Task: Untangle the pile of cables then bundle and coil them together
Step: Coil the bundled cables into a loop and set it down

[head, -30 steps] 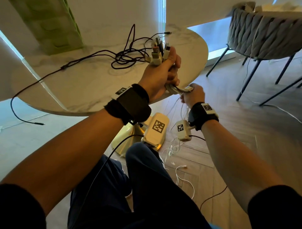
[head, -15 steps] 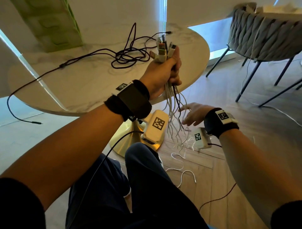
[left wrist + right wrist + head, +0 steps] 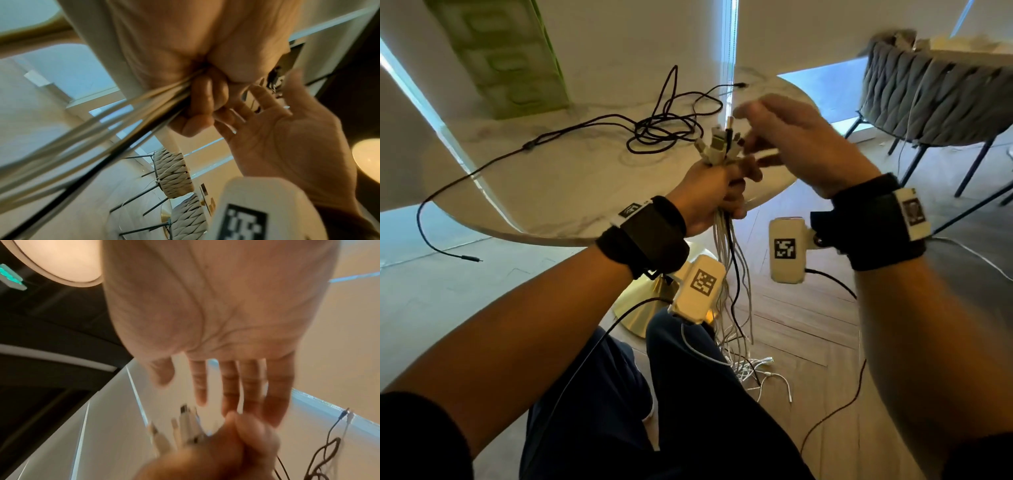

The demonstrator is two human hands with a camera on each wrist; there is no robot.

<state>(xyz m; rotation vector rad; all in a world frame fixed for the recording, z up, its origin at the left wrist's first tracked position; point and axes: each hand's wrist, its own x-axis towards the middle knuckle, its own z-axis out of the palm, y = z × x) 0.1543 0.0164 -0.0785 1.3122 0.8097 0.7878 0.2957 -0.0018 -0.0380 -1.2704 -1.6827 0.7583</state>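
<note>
My left hand [image 3: 714,195] grips a bundle of white cables with one black cable [image 3: 732,274] in a fist at the table's near edge. Their plugs [image 3: 717,147] stick up out of the fist, and the loose lengths hang down to the floor. In the left wrist view the strands [image 3: 115,116] run out from under my curled fingers. My right hand [image 3: 787,137] hovers just right of and above the plugs with fingers straight and spread, holding nothing; it shows flat in the right wrist view [image 3: 236,386]. A tangle of black cable [image 3: 664,132] lies on the marble table [image 3: 551,192].
A green box [image 3: 503,54] stands at the back of the table. One black cable end [image 3: 469,258] dangles over the left edge. White cable ends [image 3: 763,373] lie on the wooden floor by my knees. A woven grey chair [image 3: 935,92] stands at the right.
My right hand let go of the hanging cables low by the floor and rose to the plugs above my left fist. The left hand kept its grip and stayed nearly in place.
</note>
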